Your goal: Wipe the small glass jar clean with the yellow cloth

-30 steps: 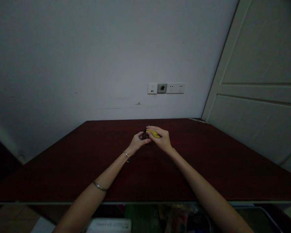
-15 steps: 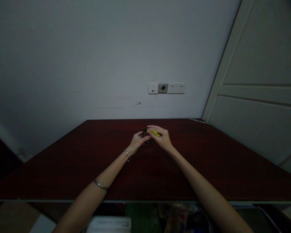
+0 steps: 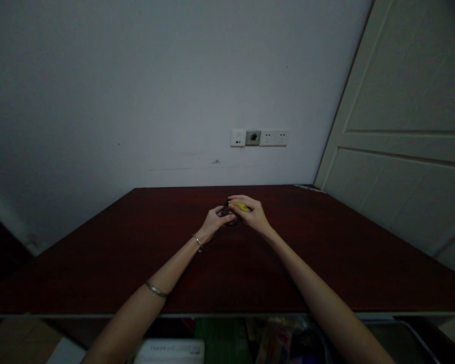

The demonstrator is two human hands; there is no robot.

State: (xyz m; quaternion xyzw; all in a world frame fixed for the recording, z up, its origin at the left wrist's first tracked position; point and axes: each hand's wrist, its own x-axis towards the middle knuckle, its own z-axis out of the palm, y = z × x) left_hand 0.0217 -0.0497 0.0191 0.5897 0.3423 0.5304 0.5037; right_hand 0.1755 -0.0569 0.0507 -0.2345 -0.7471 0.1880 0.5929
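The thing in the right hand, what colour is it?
The thing is yellow; see head view.

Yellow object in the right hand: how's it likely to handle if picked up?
Probably light: the yellow object is small enough for the right hand to cover partly. Likely not very slippery, as no strong glints show. Possibly apt to rock, given its elongated, rounded outline; stiffness I can't tell.

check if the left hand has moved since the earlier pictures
No, not noticeably: judged against the white double wall socket, the left hand keeps its place, lower and farther left in the view.
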